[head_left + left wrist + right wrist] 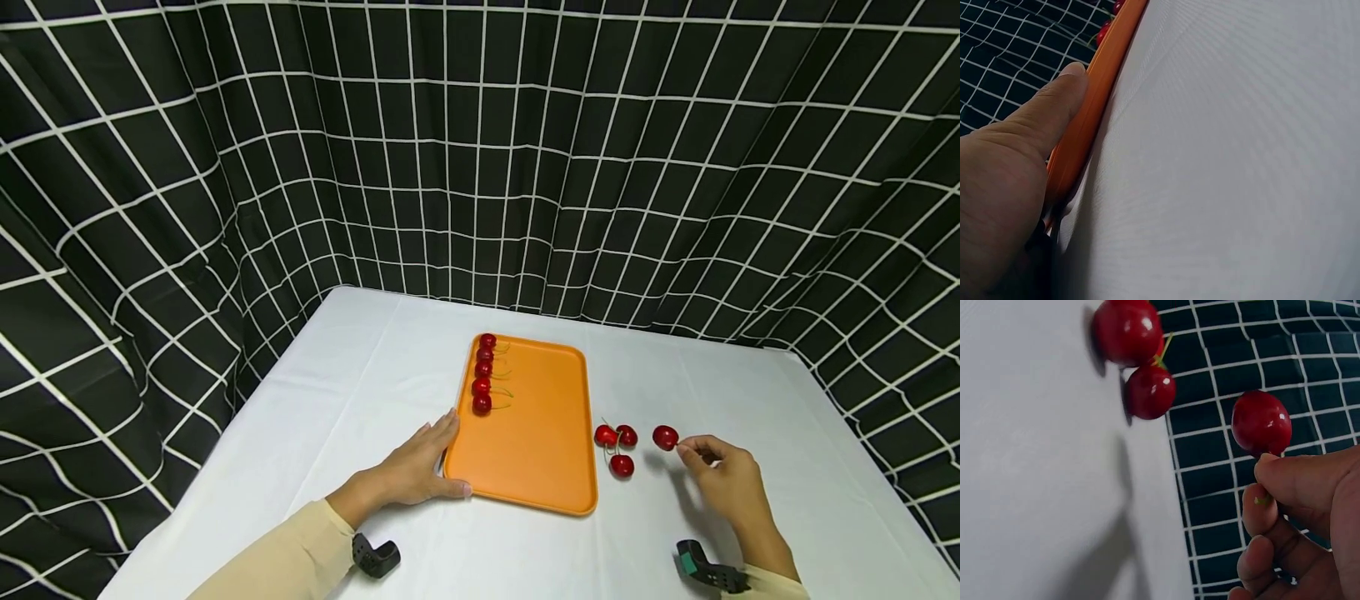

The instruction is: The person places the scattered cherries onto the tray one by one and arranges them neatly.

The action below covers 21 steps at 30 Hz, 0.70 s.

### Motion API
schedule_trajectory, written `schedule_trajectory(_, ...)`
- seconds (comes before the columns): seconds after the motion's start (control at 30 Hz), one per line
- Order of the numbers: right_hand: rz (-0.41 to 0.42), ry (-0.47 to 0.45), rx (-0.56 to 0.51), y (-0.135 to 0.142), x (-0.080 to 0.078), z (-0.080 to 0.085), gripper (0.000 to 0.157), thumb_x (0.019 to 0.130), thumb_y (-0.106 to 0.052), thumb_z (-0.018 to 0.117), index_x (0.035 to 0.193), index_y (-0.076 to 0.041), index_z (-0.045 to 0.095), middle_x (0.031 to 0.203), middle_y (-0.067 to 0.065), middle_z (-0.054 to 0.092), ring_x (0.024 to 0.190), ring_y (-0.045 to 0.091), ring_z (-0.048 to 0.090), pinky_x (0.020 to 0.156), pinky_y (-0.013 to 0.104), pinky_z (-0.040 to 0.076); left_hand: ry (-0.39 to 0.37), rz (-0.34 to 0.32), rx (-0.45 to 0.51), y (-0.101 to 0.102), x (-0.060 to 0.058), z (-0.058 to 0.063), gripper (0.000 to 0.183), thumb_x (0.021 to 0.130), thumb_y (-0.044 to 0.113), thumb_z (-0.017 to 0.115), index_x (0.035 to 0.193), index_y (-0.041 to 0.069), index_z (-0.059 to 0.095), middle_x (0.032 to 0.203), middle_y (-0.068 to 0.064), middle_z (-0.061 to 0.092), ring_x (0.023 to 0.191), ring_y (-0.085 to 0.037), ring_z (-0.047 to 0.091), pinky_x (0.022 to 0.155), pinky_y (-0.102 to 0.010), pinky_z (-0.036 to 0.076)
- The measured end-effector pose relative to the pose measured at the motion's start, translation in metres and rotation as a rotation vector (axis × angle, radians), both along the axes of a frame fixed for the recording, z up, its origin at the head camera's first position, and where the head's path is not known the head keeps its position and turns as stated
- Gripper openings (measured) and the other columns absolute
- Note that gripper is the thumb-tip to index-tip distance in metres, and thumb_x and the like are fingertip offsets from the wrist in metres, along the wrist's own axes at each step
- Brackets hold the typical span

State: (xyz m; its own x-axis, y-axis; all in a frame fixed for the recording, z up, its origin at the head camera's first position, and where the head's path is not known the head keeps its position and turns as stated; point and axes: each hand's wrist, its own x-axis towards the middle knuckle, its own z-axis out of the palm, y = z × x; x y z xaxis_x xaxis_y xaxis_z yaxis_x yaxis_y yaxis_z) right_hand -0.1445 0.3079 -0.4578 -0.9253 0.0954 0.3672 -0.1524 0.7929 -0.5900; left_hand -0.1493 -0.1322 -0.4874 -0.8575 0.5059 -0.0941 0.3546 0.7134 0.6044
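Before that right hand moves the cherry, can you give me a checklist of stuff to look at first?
1. Cherry pinched by its stem in the right hand: ok.
2. Cherry lifted off the table: ok, its shadow falls apart from it.
3. Left hand touching the tray: ok, at its edge.
4. Bare space in the tray on the near side of the row of five: ok.
5. Loose cherries all in the tray: not ok, three lie beside it.
6. Their stems untangled: cannot tell, they are bunched together.
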Motion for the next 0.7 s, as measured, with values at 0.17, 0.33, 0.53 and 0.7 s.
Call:
schedule_trajectory(0.17, 0.006, 0.032, -0.007, -0.008, -0.005, 0.013, 0.008, 0.089, -0.01, 0.069, 0.083, -0.005, 0.071, 0.07, -0.001, 0.063, 0.065, 0.007, 0.05, 0.054, 0.02, 0.038, 0.002, 0.006, 0.001, 0.0, 0.001, 0.0, 0.113, 0.077, 0.068, 0.065, 0.154, 0.004, 0.014, 0.16, -0.006, 0.003, 0.145, -0.023, 0.007, 0.116, -0.042, 0.005)
schedule_trajectory(0.33, 0.021, 0.017, -0.018, -0.023, -0.01, 0.03, 0.012, 0.091, -0.014, 0.068, 0.085, -0.004, 0.071, 0.07, 0.001, 0.06, 0.066, 0.015, 0.048, 0.05, 0.024, 0.037, -0.006, 0.009, -0.009, -0.001, 0.003, -0.001, 0.114, 0.076, 0.069, 0.065, 0.154, 0.005, 0.014, 0.16, -0.005, 0.002, 0.144, -0.024, 0.007, 0.115, -0.043, 0.005)
schedule_trajectory(0.53, 0.049, 0.027, -0.034, -0.048, -0.018, 0.055, 0.013, 0.092, -0.014, 0.066, 0.085, -0.003, 0.07, 0.068, 0.005, 0.055, 0.071, 0.02, 0.044, 0.053, 0.027, 0.036, 0.004, 0.007, 0.005, -0.001, 0.002, -0.002, 0.112, 0.077, 0.067, 0.065, 0.154, 0.003, 0.016, 0.16, -0.007, 0.004, 0.144, -0.025, 0.008, 0.115, -0.044, 0.005)
schedule_trajectory(0.7, 0.103, 0.058, -0.08, -0.07, -0.025, 0.068, 0.014, 0.092, -0.014, 0.067, 0.083, -0.003, 0.07, 0.069, 0.005, 0.056, 0.075, 0.02, 0.044, 0.058, 0.027, 0.036, 0.016, 0.003, 0.007, 0.0, 0.002, -0.002, 0.112, 0.077, 0.067, 0.066, 0.154, 0.002, 0.015, 0.16, -0.008, 0.003, 0.144, -0.029, 0.009, 0.115, -0.045, 0.007)
